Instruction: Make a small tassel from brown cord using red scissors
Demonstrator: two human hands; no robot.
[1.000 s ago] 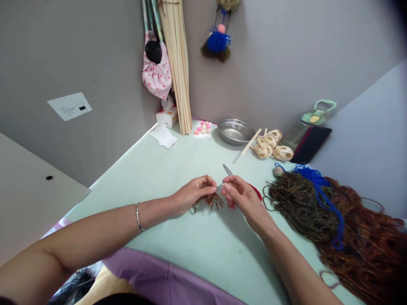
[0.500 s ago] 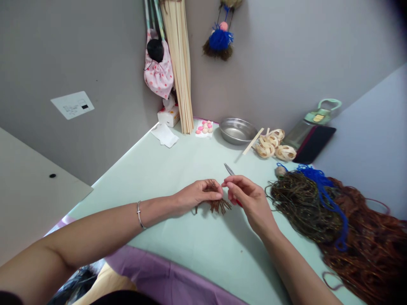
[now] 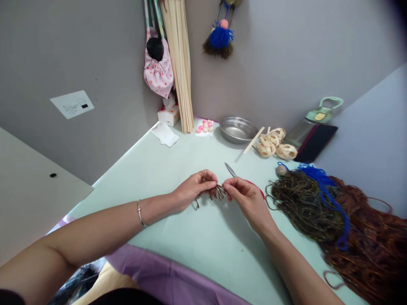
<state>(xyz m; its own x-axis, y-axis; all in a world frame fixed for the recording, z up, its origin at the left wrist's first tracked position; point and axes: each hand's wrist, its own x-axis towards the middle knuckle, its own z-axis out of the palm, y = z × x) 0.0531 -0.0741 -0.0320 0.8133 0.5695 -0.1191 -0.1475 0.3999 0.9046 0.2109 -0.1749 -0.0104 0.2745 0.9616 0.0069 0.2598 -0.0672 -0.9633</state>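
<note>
Near the middle of the pale green table, my left hand (image 3: 197, 188) is closed on a small bundle of brown yarn (image 3: 217, 193), whose cut ends fan out to the right. My right hand (image 3: 243, 195) pinches strand ends at the bundle's right side with thumb and forefinger. Scissors (image 3: 230, 170) lie on the table just beyond my right hand, their blades pointing away to the left; the hand partly covers the red handles. A loose brown strand (image 3: 197, 203) hangs below my left hand.
Dark olive yarn (image 3: 305, 203), blue yarn (image 3: 324, 192) and rust-brown yarn (image 3: 365, 237) are heaped at right. Behind stand a metal bowl (image 3: 238, 130), rolled wood strips (image 3: 267, 146), a bottle (image 3: 300, 132), a dark phone-like object (image 3: 315, 143), pink beads (image 3: 205, 126) and a tissue box (image 3: 169, 115).
My left hand has shifted slightly left and up with the bundle. My right hand has moved slightly left and now pinches the strand ends; more of the red scissor handles shows.
</note>
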